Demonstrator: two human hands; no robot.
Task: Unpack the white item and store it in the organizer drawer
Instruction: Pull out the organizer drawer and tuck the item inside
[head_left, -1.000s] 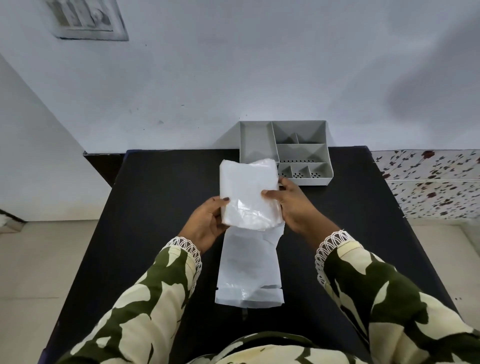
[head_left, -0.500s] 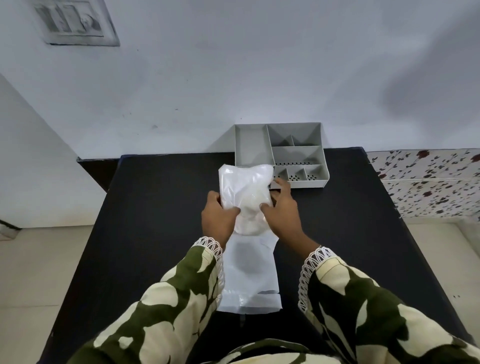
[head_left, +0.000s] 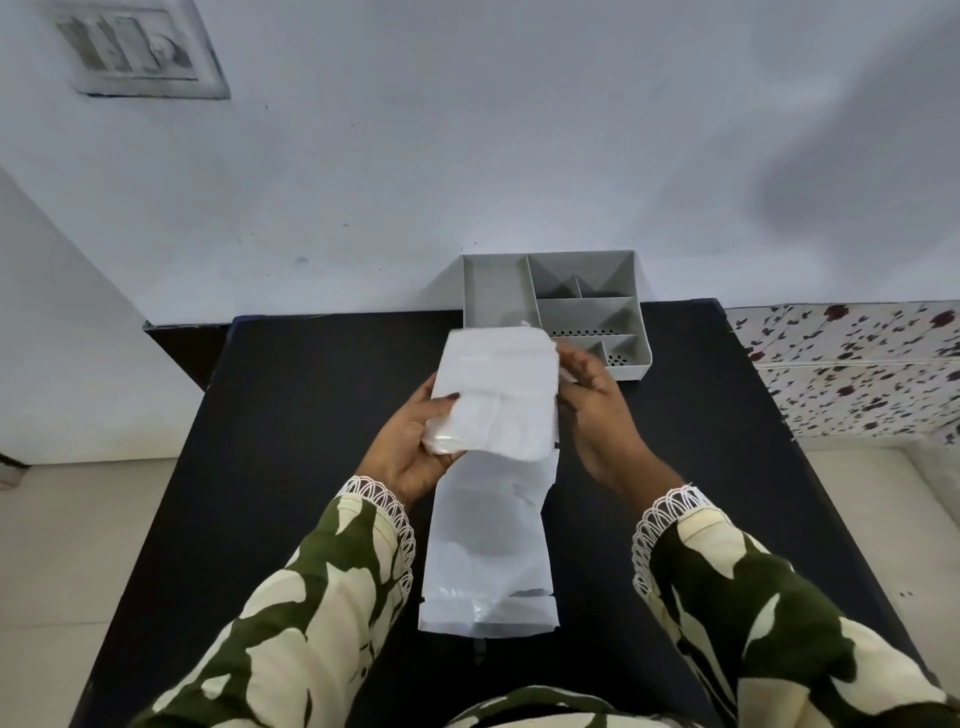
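Since 0.5 s ago the hands have drawn apart: both were pinched together over the item's lower middle, now they sit at its two sides, and the item looks flatter and wider.

L hand (head_left: 410, 441) is palm-up under the item's (head_left: 498, 387) lower-left corner, thumb pressed on top, fingers curled beneath, so it's closed on that corner and bears the weight. R hand (head_left: 592, 400) is at the right edge w/ fingers mostly straight and loosely spread; fingertips reach behind the top-right edge. Can't tell if it actually grips or only touches.

Item is held up off the table (head_left: 291, 415), tilted toward the camera, its top edge overlapping the near-left part of the organizer (head_left: 631, 291). Organizer sits at the far table edge against the wall, several compartments, some w/ perforated floors.

Wrapper (head_left: 488, 561) lies flat on the table below the item, between the sleeves, long axis running toward the person.
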